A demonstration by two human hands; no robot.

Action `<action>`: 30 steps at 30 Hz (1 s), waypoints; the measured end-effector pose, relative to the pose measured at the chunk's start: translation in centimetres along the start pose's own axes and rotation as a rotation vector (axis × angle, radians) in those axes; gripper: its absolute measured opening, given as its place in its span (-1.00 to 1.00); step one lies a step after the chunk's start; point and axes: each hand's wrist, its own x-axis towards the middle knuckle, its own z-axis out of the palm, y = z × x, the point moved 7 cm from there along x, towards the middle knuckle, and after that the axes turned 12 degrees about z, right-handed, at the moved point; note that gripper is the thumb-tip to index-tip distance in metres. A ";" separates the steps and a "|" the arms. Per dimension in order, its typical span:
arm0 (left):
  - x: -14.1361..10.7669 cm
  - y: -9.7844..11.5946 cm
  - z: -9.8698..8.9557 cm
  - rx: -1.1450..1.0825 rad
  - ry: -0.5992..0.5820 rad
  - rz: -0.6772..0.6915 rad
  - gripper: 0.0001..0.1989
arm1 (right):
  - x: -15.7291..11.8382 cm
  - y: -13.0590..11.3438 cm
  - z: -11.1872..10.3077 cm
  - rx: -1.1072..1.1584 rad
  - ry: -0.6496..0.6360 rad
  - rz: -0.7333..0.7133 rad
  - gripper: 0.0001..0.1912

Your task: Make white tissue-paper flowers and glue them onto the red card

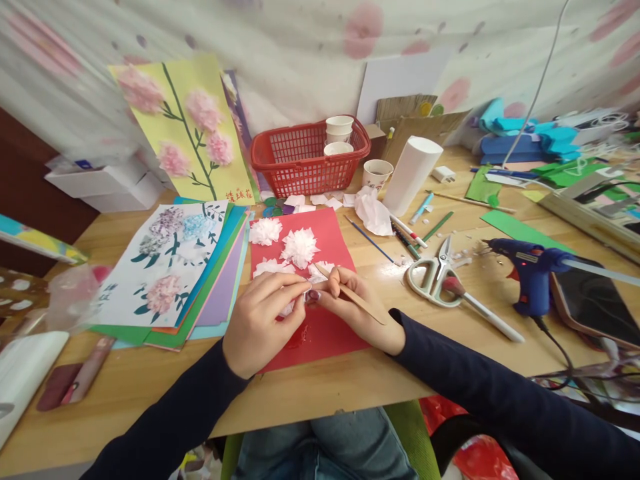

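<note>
Both hands meet over a red sheet (335, 243) on the wooden table. My left hand (267, 317) is closed, its thumb and fingers pinching a bit of white paper, mostly hidden. My right hand (357, 310) is closed around a thin wooden stick (363, 305), its fingertips touching the same small white piece. White paper flowers (300, 248) lie on the red sheet, just beyond the fingers; another flower (266, 231) is at the sheet's far left corner.
A red basket (310, 175) with paper cups stands behind. Colored sheets (220, 293) are stacked at the left. On the right lie scissors (434, 280), a brush (493, 319), a blue glue gun (531, 270) and a phone (597, 300). A white roll (413, 177) stands behind.
</note>
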 end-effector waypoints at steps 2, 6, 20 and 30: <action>0.0 0.4 0.1 0.035 -0.015 0.070 -0.77 | 0.0 0.1 0.0 0.024 -0.010 0.027 -0.65; -0.2 0.4 0.3 0.059 -0.056 0.152 -0.79 | -0.1 0.0 0.1 0.118 -0.073 0.044 -0.73; -0.5 -4.2 -1.1 -0.221 -0.152 -0.163 -0.89 | 0.1 0.1 -1.5 -0.143 0.217 0.033 -0.30; -0.1 -5.0 2.8 -0.479 -0.888 -0.176 -0.82 | -0.6 -0.1 -1.6 -0.301 0.316 0.059 -0.25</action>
